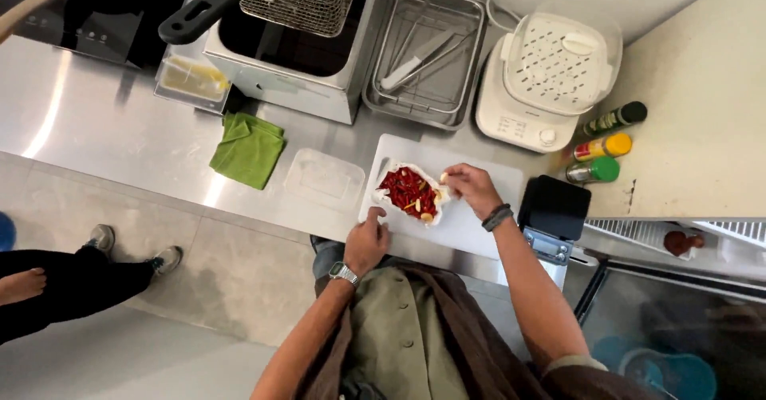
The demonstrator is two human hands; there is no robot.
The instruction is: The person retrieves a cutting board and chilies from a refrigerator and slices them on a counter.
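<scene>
red chillies (pixel 405 189), with a few pale garlic-like pieces among them, lie in a small white bag or paper-lined dish (pixel 392 170) on a white cutting board (pixel 471 224), which sits on the steel counter (pixel 96 121) near its front edge. the left hand (pixel 365 243), a metal watch at its wrist, rests curled at the near left corner of the board, its fingertips touching the bag's lower left edge; whether it grips the edge i cannot tell. the right hand (pixel 472 188), with a dark band at the wrist, has its fingers pinched together at the bag's right edge, seemingly on a small pale piece. just left of the board stands a clear plastic container (pixel 324 178), and further left a folded green cloth (pixel 249 149). a black kitchen scale (pixel 554 210) is just right of the board. behind it are a white steamer (pixel 549 81), a steel tray with tongs (pixel 424 55) and a deep fryer with its wire basket (pixel 297 19). three bottles (pixel 603 146) stand by the wall on the right. another person's legs and shoes (pixel 88 264) show on the floor at the left.
</scene>
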